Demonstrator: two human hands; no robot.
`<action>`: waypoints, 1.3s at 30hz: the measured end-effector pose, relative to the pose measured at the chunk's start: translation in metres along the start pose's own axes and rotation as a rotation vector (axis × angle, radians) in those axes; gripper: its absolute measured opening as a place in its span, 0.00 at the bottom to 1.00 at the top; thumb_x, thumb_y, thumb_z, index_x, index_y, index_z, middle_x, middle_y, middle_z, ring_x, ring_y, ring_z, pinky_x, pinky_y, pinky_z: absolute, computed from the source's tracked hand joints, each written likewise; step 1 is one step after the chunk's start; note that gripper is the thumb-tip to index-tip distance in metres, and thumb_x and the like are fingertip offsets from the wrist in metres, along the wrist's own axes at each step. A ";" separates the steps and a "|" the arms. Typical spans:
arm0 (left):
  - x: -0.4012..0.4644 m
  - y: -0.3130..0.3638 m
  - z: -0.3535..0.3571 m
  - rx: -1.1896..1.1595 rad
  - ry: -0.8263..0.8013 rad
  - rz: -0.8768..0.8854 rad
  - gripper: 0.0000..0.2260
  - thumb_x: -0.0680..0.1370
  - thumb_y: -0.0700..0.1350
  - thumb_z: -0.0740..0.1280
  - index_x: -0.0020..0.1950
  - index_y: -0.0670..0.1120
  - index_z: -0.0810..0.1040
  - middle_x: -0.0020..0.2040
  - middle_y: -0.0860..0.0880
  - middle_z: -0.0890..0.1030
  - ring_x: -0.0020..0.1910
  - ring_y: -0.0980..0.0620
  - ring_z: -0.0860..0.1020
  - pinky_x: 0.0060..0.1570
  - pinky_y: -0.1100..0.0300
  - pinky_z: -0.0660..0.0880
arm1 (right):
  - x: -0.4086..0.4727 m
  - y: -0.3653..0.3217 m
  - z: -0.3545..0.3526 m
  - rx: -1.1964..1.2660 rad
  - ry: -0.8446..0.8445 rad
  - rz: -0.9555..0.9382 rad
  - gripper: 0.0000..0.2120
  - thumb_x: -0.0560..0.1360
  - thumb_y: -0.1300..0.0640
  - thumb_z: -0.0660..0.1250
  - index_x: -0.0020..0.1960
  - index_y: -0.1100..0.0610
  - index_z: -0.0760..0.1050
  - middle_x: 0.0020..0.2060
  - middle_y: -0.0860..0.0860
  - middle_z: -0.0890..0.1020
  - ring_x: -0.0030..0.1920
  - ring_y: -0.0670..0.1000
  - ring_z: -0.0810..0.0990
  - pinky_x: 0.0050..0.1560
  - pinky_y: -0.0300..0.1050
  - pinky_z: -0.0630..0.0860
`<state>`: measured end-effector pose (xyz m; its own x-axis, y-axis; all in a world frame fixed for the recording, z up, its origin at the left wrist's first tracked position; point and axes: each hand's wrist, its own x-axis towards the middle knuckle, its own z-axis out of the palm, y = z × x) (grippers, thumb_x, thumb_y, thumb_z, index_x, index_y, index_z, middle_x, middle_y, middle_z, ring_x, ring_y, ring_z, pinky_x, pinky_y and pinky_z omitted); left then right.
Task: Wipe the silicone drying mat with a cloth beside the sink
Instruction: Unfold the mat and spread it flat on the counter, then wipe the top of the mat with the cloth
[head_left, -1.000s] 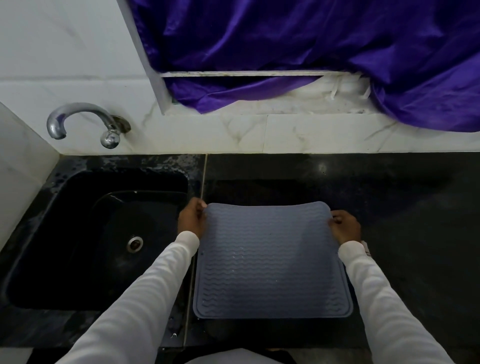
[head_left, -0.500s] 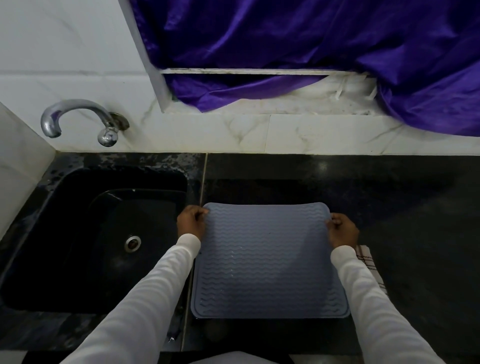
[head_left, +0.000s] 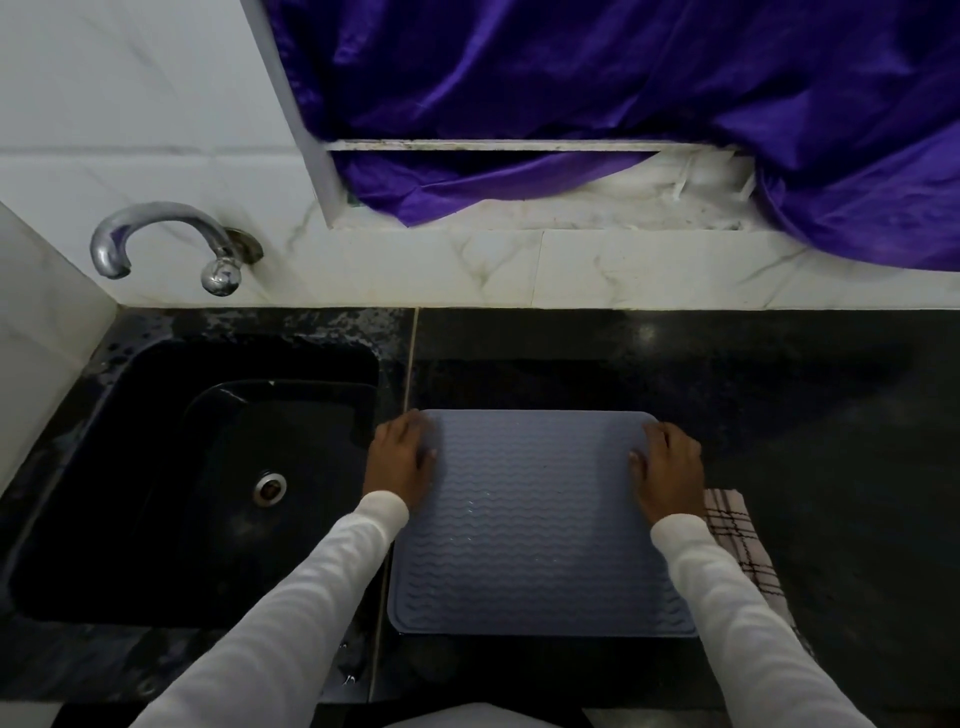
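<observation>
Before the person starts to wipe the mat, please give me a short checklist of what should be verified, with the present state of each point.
1. Drying mat lies flat on the countertop beside the sink: ok.
2. Left hand rests open on the mat's left edge: ok.
3. Right hand rests open on the mat's right edge: ok.
4. Cloth in a hand, ready for wiping: not ok; the checked cloth lies on the countertop right of the mat, partly under the right sleeve.
5. Mat surface free of objects: ok.
6. Mat wet or dirty: cannot tell; only small glints show.
</observation>
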<state>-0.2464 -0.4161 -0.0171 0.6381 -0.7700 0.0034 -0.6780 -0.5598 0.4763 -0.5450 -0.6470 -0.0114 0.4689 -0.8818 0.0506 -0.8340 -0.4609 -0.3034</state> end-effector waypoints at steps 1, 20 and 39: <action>-0.008 0.002 0.003 0.046 -0.016 0.067 0.24 0.77 0.47 0.67 0.73 0.47 0.69 0.74 0.47 0.67 0.70 0.43 0.64 0.70 0.48 0.66 | -0.006 -0.006 0.004 -0.012 -0.012 -0.058 0.23 0.78 0.49 0.61 0.71 0.57 0.66 0.67 0.60 0.69 0.65 0.62 0.67 0.62 0.60 0.71; -0.075 0.012 0.048 0.040 -0.093 0.135 0.31 0.80 0.62 0.48 0.80 0.48 0.53 0.80 0.51 0.50 0.79 0.52 0.46 0.78 0.47 0.49 | -0.094 0.070 -0.030 -0.108 -0.020 0.095 0.28 0.73 0.59 0.70 0.71 0.59 0.68 0.72 0.58 0.68 0.71 0.61 0.66 0.65 0.60 0.69; -0.070 0.017 0.035 -0.052 -0.145 0.122 0.32 0.79 0.64 0.48 0.80 0.51 0.51 0.79 0.55 0.48 0.79 0.56 0.45 0.78 0.51 0.47 | -0.092 0.067 -0.041 0.238 0.343 0.108 0.24 0.75 0.74 0.57 0.68 0.60 0.73 0.66 0.56 0.75 0.56 0.63 0.74 0.60 0.40 0.65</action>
<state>-0.3158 -0.3823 -0.0400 0.4904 -0.8694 -0.0611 -0.7248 -0.4458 0.5253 -0.6554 -0.6008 0.0025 0.2250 -0.9245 0.3078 -0.7640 -0.3635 -0.5331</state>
